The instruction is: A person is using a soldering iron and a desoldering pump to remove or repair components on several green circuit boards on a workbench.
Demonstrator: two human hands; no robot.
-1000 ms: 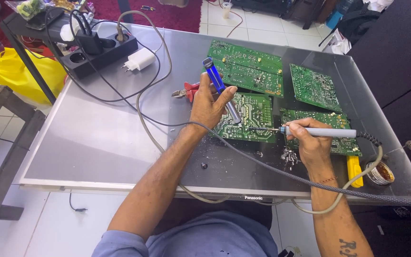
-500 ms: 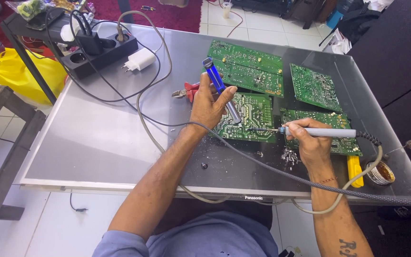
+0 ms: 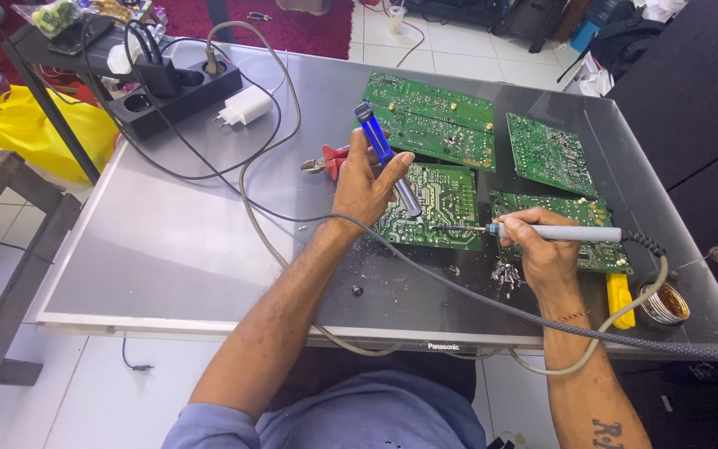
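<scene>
Soldering iron [image 3: 554,233] and desoldering pump [image 3: 386,158] meet circuit board [image 3: 434,208].

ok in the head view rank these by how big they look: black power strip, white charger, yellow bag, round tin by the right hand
1. yellow bag, though partly hidden
2. black power strip
3. white charger and round tin look alike; the tin sits nearer the camera, so no ranking.

Four circuit boards lie on the flat panel [image 3: 168,249]: the middle board [image 3: 438,204] sits under the left hand [image 3: 367,183], a long board [image 3: 430,120] behind it, two more [image 3: 550,154] [image 3: 579,229] to the right. The power strip [image 3: 172,91] rests at the far left corner, the pliers [image 3: 326,162] just left of the hand, and the tin [image 3: 665,303] at the near right edge.
</scene>
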